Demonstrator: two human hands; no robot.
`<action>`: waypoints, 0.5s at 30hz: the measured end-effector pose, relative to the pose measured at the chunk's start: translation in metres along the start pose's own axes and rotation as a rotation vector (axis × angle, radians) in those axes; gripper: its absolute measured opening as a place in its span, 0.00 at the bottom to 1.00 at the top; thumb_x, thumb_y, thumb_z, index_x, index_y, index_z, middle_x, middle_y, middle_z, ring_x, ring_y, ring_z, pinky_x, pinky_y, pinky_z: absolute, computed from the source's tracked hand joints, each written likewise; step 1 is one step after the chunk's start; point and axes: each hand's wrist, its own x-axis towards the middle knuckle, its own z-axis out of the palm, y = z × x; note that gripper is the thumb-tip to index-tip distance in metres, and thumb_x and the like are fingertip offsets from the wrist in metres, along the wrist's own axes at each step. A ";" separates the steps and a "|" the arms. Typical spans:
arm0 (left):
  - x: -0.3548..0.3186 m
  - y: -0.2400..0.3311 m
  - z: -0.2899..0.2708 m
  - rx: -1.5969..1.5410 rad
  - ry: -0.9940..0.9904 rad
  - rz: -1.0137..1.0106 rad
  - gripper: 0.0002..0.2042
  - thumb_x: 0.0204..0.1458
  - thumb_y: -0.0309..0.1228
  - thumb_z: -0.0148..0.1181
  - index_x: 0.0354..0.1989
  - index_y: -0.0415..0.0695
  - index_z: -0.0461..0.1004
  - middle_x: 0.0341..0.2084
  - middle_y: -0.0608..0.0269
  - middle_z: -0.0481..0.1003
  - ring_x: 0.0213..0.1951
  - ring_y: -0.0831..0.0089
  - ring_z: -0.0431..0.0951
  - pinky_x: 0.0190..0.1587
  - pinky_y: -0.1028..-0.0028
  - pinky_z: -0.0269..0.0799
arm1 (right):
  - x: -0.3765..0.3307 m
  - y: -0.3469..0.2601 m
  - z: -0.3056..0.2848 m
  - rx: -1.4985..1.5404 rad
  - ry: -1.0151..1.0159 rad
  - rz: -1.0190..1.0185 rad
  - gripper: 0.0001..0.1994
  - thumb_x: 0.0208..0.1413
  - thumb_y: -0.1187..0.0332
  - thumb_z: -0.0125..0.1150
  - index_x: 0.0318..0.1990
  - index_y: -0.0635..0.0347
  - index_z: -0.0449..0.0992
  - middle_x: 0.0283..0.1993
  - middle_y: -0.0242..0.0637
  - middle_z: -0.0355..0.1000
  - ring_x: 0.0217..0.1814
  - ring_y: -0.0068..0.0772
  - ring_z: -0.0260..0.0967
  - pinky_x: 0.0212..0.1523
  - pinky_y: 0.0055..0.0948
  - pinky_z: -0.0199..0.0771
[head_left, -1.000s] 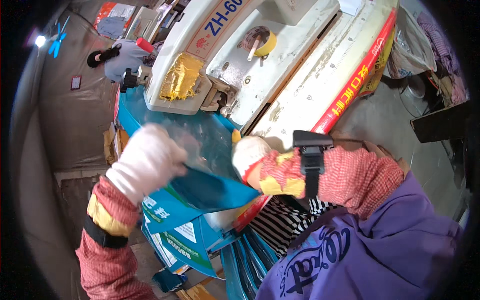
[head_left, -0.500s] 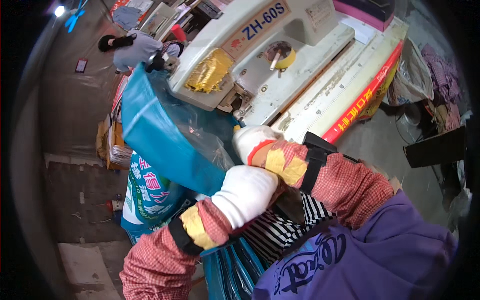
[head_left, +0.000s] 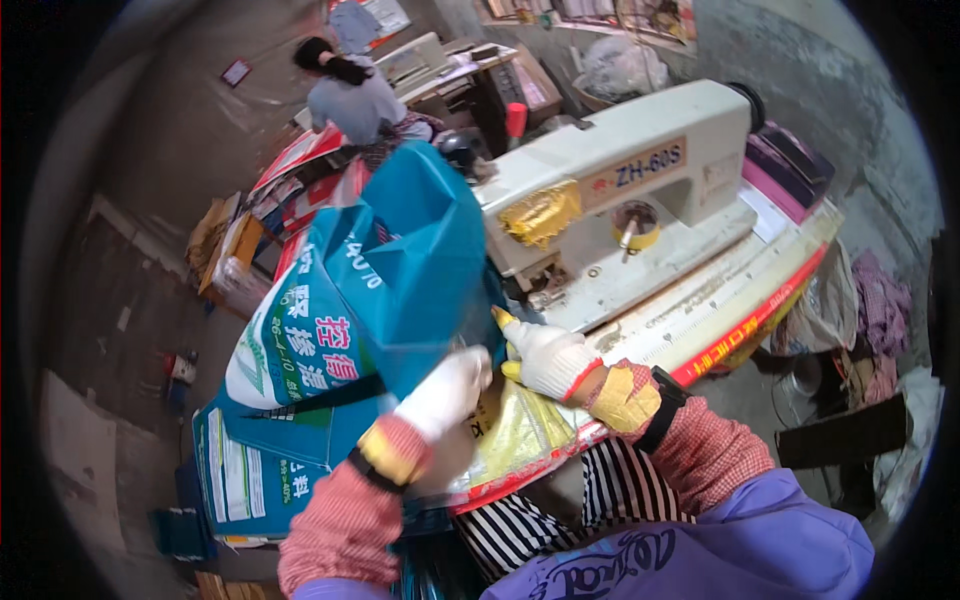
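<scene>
A large teal woven bag (head_left: 385, 285) with white and green panels is lifted up in front of a cream industrial sewing machine (head_left: 610, 190). My left hand (head_left: 445, 395), in a white glove, grips the bag's lower edge. My right hand (head_left: 545, 355), also gloved, with yellow fingertips, rests on the bag's edge close to the machine's needle area. A yellow and clear plastic liner (head_left: 515, 430) shows under both hands. A black watch sits on my right wrist.
A pale sewing table (head_left: 720, 285) with a red front strip carries the machine. More teal bags (head_left: 250, 470) pile at the lower left. Another person (head_left: 355, 95) sits at the back with their back turned. Cloth bundles (head_left: 880, 300) lie at right.
The teal bag has been raised and swung up to the left. My left hand shifted from over the right forearm to the bag's lower edge. The view turned, showing more of the machine.
</scene>
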 end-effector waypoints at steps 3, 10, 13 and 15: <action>-0.070 0.057 -0.046 0.318 -0.047 0.156 0.08 0.48 0.29 0.55 0.35 0.40 0.73 0.25 0.52 0.73 0.30 0.56 0.74 0.35 0.66 0.69 | 0.030 0.016 0.026 -0.231 0.182 -0.015 0.15 0.46 0.70 0.55 0.44 0.59 0.70 0.34 0.46 0.72 0.33 0.46 0.73 0.28 0.41 0.73; -0.171 0.127 -0.134 1.310 0.961 0.389 0.13 0.33 0.20 0.59 0.32 0.41 0.72 0.37 0.61 0.72 0.34 0.61 0.72 0.43 0.63 0.69 | 0.045 -0.056 -0.003 -0.370 0.126 -0.213 0.09 0.44 0.72 0.55 0.36 0.57 0.74 0.41 0.45 0.70 0.42 0.45 0.71 0.39 0.38 0.73; -0.185 0.066 -0.134 0.795 1.014 0.105 0.20 0.40 0.17 0.59 0.46 0.38 0.70 0.41 0.58 0.71 0.34 0.71 0.72 0.40 0.75 0.70 | 0.016 -0.077 -0.017 -0.112 0.240 -0.477 0.08 0.44 0.69 0.60 0.33 0.60 0.74 0.37 0.45 0.69 0.41 0.47 0.67 0.40 0.37 0.68; -0.192 0.017 -0.124 0.210 0.799 -0.377 0.38 0.34 0.28 0.70 0.58 0.44 0.58 0.47 0.57 0.70 0.28 0.73 0.69 0.36 0.77 0.69 | -0.013 -0.080 -0.046 0.141 0.360 -0.604 0.08 0.43 0.71 0.61 0.33 0.61 0.74 0.35 0.44 0.69 0.39 0.43 0.66 0.40 0.34 0.67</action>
